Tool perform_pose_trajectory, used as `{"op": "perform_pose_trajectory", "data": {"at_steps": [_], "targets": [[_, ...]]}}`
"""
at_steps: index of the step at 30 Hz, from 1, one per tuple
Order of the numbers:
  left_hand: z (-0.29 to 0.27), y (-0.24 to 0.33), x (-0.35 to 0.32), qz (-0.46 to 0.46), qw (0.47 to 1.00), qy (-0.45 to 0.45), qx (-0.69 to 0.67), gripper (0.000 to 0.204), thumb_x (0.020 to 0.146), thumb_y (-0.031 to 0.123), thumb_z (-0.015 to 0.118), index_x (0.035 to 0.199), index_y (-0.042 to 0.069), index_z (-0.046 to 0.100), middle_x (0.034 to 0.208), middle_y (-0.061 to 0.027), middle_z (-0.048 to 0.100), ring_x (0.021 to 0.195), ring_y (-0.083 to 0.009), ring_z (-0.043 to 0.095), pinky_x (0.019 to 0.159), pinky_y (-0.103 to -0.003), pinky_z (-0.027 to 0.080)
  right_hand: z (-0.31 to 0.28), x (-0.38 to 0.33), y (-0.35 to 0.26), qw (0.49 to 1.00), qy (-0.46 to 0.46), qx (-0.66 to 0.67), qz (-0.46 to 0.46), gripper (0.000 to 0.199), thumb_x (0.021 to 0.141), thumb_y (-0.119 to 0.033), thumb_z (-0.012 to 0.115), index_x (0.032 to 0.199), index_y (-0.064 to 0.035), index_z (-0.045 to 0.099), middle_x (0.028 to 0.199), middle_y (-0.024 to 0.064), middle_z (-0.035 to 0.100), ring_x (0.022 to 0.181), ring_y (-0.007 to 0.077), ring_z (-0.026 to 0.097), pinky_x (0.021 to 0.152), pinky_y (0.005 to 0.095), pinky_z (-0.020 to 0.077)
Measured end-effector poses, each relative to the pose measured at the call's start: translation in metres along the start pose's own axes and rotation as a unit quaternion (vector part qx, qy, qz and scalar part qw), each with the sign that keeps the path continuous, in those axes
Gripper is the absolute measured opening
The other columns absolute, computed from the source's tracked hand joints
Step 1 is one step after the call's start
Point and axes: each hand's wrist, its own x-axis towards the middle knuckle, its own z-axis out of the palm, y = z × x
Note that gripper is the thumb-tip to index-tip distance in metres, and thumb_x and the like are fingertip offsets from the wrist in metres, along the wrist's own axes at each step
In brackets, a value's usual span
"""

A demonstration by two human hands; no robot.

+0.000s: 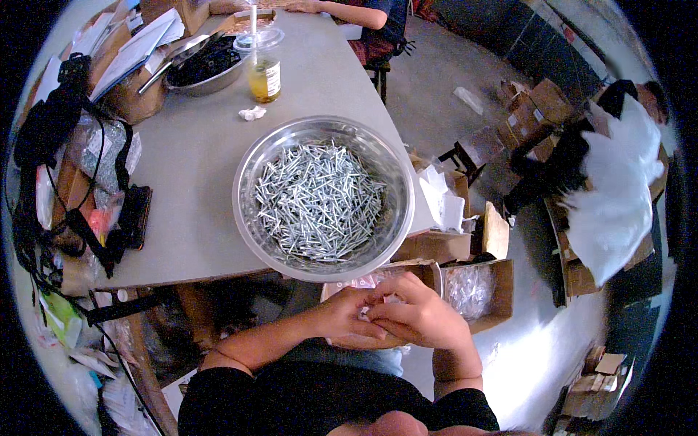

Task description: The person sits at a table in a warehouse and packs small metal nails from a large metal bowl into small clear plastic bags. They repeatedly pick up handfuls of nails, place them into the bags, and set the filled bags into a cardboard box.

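Observation:
A wide steel bowl (251,240) stands at the table's front right corner. Many thin silvery metal pins (320,200), like screws or nails, fill it. Just in front of its near rim, my left hand (347,314) and my right hand (422,314) meet with bent, closed fingers. Between them shows a bit of something small and whitish; the fingers cover most of it, so its kind cannot be made out. Below and behind my hands is an open cardboard box (418,267) with clear plastic in it.
On the grey table (189,182) are a drink cup with a straw (265,78), a crumpled tissue (252,113) and a metal pan (211,83). Bags and cables crowd the left side. Another person's arm (356,13) rests at the far end. More cartons (538,112) stand at right.

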Motion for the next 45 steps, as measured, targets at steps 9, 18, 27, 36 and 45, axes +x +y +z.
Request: {"op": "perform_pose_trajectory", "data": {"at_steps": [9, 18, 27, 36, 45], "targets": [[0.008, -0.004, 0.008, 0.133, 0.965, 0.188, 0.126, 0.054, 0.082, 0.035, 0.075, 0.119, 0.003, 0.053, 0.107, -0.0149, 0.064, 0.1, -0.0292, 0.063, 0.09, -0.039, 0.048, 0.008, -0.024, 0.016, 0.991, 0.11, -0.052, 0.048, 0.016, 0.071, -0.005, 0.076, 0.083, -0.0051, 0.066, 0.098, 0.0105, 0.062, 0.093, 0.0291, 0.062, 0.079, 0.038, 0.0509], [0.014, 0.007, 0.011, 0.144, 0.943, 0.209, 0.217, 0.012, 0.077, 0.007, 0.07, 0.086, 0.002, 0.062, 0.089, -0.0118, 0.064, 0.086, -0.0291, 0.063, 0.077, -0.037, 0.05, 0.019, -0.034, 0.024, 0.986, 0.13, -0.04, 0.095, 0.015, 0.074, -0.002, 0.072, 0.087, -0.0031, 0.064, 0.08, 0.0119, 0.061, 0.074, 0.0315, 0.063, 0.065, 0.0378, 0.0519], [0.019, -0.022, 0.026, 0.129, 0.948, 0.117, 0.268, 0.013, 0.082, 0.011, 0.065, 0.09, 0.001, 0.062, 0.091, -0.0147, 0.062, 0.087, -0.0309, 0.061, 0.081, -0.041, 0.049, 0.003, -0.096, 0.044, 0.917, 0.243, -0.1, 0.299, 0.009, 0.073, -0.002, 0.072, 0.082, -0.0022, 0.07, 0.074, 0.0119, 0.064, 0.068, 0.0255, 0.064, 0.061, 0.0341, 0.0498], [0.058, -0.062, 0.036, -0.079, 0.851, 0.06, 0.515, 0.02, 0.085, 0.021, 0.062, 0.093, 0.003, 0.059, 0.101, -0.0149, 0.057, 0.101, -0.0339, 0.057, 0.076, -0.045, 0.053, -0.017, -0.124, 0.047, 0.847, 0.337, -0.194, 0.363, 0.019, 0.073, -0.009, 0.076, 0.089, -0.0033, 0.069, 0.086, 0.0141, 0.066, 0.073, 0.0285, 0.065, 0.066, 0.036, 0.0522], [0.051, -0.094, 0.042, -0.038, 0.823, 0.011, 0.567, 0.02, 0.085, 0.017, 0.051, 0.1, 0.008, 0.062, 0.099, -0.0127, 0.06, 0.098, -0.03, 0.059, 0.076, -0.044, 0.053, -0.013, -0.008, 0.015, 0.955, 0.242, -0.163, 0.055, 0.034, 0.063, -0.007, 0.079, 0.095, -0.0056, 0.068, 0.094, 0.0102, 0.063, 0.09, 0.0303, 0.061, 0.077, 0.0401, 0.0506]]}}
